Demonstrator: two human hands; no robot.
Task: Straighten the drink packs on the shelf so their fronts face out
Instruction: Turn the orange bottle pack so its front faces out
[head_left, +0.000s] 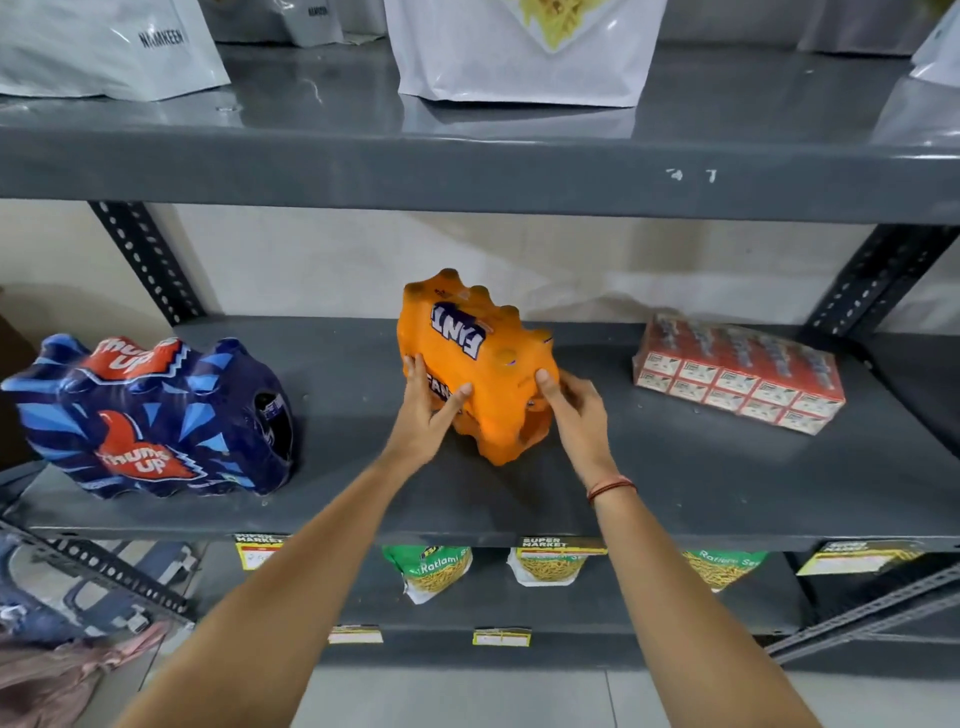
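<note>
1. The orange drink pack stands near the middle of the grey shelf, between the blue drink pack on the left and the red carton pack on the right, well apart from both.
2. Both hands hold the orange pack at its near end: the left hand presses on the left face, the right hand on the right corner, with fingers closed against the plastic wrap. I judge this two-sided hold is for turning a pack which is too wide and soft for one hand.
3. The long axis of the orange pack runs from the front of the shelf toward the back wall, slightly slanted, so a narrow end points to the person. The logo on top reads upside down from here.
4. The blue pack lies with its long side toward the aisle and the logo readable; it seems nearly straight already.
5. The red pack sits turned at an angle.
</note>
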